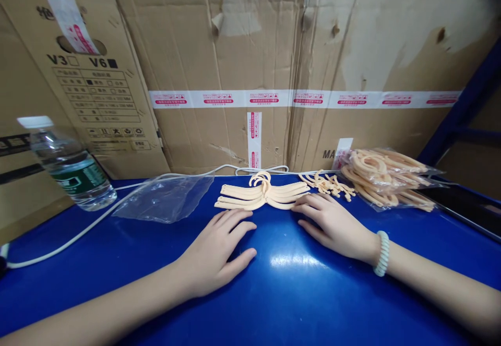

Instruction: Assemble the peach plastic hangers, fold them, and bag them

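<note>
Several beige plastic hangers (242, 193) lie stacked on the blue table, their hooks bunched at the centre and pointing away from me. My left hand (221, 247) rests near the stack's left front edge, fingers apart and nothing in it. On the other side, my right hand (332, 223) has its fingertips at the right end of the front hanger; its fingers are spread, and they appear to touch it without gripping. Just behind that hand is a pile of small beige hook-like pieces (326, 183). A pale coiled band circles my right wrist.
Clear bags of beige hanger parts (385, 174) are piled at the right, beside a dark flat device (465, 207). An empty clear plastic bag (166, 200), a white cable (74, 246) and a water bottle (74, 166) are at the left. Cardboard (219, 64) walls the back.
</note>
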Action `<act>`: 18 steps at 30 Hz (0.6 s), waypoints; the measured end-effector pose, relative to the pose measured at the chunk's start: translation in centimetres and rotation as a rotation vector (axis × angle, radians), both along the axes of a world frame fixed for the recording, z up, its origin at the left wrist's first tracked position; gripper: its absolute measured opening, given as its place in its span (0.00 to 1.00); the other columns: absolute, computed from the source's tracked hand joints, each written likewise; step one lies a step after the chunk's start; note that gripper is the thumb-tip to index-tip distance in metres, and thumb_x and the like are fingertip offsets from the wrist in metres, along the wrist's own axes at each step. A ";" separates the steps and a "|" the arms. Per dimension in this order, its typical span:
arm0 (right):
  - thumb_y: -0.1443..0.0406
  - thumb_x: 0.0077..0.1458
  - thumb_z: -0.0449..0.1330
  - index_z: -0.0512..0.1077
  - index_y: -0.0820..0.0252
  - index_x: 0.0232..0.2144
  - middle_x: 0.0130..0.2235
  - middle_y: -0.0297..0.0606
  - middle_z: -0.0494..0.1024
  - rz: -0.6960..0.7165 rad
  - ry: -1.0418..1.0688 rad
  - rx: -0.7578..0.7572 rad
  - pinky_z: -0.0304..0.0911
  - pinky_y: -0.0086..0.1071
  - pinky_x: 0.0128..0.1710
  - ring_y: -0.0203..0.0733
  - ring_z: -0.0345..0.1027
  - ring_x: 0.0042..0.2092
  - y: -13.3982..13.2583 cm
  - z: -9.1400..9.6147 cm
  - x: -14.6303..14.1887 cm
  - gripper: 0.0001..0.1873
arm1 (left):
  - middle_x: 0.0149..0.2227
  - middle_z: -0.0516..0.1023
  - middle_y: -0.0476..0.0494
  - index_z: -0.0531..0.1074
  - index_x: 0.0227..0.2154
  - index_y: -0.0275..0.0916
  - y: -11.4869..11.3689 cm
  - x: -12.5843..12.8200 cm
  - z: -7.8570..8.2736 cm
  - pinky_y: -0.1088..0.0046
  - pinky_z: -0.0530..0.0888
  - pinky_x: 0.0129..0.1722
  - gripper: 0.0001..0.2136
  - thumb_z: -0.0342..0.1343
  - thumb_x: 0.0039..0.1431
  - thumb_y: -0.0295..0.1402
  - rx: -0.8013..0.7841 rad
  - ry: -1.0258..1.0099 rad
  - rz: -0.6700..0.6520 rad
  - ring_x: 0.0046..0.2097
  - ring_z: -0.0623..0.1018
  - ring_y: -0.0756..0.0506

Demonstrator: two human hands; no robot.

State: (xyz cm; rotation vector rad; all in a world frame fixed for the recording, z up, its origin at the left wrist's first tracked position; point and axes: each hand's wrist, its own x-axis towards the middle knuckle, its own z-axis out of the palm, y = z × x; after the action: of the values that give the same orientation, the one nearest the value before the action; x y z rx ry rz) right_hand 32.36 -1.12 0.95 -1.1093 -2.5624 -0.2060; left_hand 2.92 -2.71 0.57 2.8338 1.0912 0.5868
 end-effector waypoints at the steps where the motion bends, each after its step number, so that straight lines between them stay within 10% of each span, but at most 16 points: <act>1: 0.68 0.63 0.52 0.71 0.62 0.49 0.48 0.48 0.75 -0.002 0.001 0.004 0.63 0.49 0.51 0.52 0.68 0.51 0.0 0.0 0.0 0.14 | 0.60 0.68 0.36 0.69 0.52 0.41 0.0 0.0 0.0 0.49 0.65 0.59 0.16 0.52 0.64 0.38 0.004 0.002 0.000 0.61 0.66 0.34; 18: 0.69 0.65 0.48 0.72 0.66 0.48 0.47 0.51 0.75 0.045 0.052 -0.026 0.68 0.49 0.47 0.51 0.69 0.47 -0.8 -0.7 -1.2 0.15 | 0.62 0.67 0.35 0.69 0.54 0.40 0.3 -0.2 -0.6 0.47 0.66 0.59 0.17 0.51 0.65 0.39 0.032 0.027 0.049 0.62 0.66 0.33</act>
State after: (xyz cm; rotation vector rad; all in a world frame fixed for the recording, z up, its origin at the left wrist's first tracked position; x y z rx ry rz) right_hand 31.21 -1.94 0.26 -1.0516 -2.5481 -0.1317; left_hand 2.68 -2.43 -0.05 2.8579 1.1692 0.5761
